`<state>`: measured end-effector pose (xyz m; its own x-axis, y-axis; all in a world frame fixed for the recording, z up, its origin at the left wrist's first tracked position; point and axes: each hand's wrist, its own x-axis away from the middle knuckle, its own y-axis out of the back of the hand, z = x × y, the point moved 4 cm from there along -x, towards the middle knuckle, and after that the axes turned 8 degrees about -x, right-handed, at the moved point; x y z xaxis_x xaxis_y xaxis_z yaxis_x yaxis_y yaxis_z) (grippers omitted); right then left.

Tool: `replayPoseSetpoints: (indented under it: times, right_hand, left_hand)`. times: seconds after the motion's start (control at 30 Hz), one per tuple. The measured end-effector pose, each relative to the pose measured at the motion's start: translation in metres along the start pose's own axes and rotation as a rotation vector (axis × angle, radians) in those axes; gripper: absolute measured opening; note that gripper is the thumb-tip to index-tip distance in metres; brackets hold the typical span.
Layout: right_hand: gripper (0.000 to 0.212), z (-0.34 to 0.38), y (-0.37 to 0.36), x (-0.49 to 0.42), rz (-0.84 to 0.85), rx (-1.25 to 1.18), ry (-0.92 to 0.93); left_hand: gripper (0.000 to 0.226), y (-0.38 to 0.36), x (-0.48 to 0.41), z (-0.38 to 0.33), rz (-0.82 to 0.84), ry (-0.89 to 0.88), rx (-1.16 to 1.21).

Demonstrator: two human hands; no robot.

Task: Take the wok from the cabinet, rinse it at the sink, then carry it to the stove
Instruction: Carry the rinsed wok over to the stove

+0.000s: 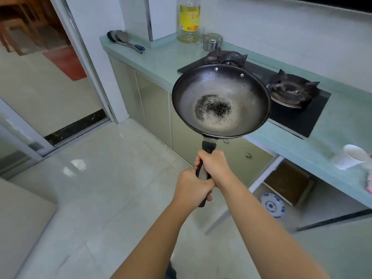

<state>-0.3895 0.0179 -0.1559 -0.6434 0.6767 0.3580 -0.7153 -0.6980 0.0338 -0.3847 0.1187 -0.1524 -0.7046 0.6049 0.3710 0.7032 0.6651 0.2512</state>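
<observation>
Nearest the camera, we see two bare forearms reaching forward. The left hand (191,186) is wrapped around the lower part of the black handle (202,174), and the right hand (214,165) is clamped on the same handle just above it, the two hands touching. We see the wok (221,100) held in the air beyond the hands, its bowl facing up toward the camera, with a dark speckled patch at the centre of the bowl and two rivets at its far rim. The wok hangs in front of the worktop (161,59) edge, overlapping the near corner of the stove (291,109); we cannot tell whether it touches either. Below and right of the wok, an open cabinet (289,184) shows a blue-and-white plate (272,205) standing on edge. To the right of the wok, a white cup (351,157) lies on its side on the worktop. Just beyond the wok, we see two burners on the stove, one (227,57) behind its far rim and one (291,91) to its right. Farther back stand a lidded steel pot (212,41) and an oil bottle (188,19). To the far left of the wok, ladles (122,40) lie on the worktop.
</observation>
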Motion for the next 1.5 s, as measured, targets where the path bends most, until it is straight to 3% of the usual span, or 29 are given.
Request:
replayPoseSetpoints:
  times: [0.4,0.73,1.13,1.5]
  right_hand:
    - [0.045,0.055,-0.154,-0.119,-0.038,-0.14,-0.069]
    - [0.037,0.097,-0.243,-0.241,0.006,-0.008,-0.043]
    - [0.03,0.18,-0.315,-0.414,0.011,-0.014,-0.078]
    - [0.031,0.213,-0.356,-0.536,-0.162,-0.036,-0.068]
  left_hand:
    - [0.014,0.156,-0.138,-0.017,0.034,-0.022,-0.063]
    - [0.01,0.24,-0.265,-0.034,-0.005,-0.002,-0.095]
    - [0.013,0.318,-0.446,-0.104,-0.067,-0.021,-0.149]
    - [0.017,0.365,-0.581,-0.132,0.085,-0.073,-0.127]
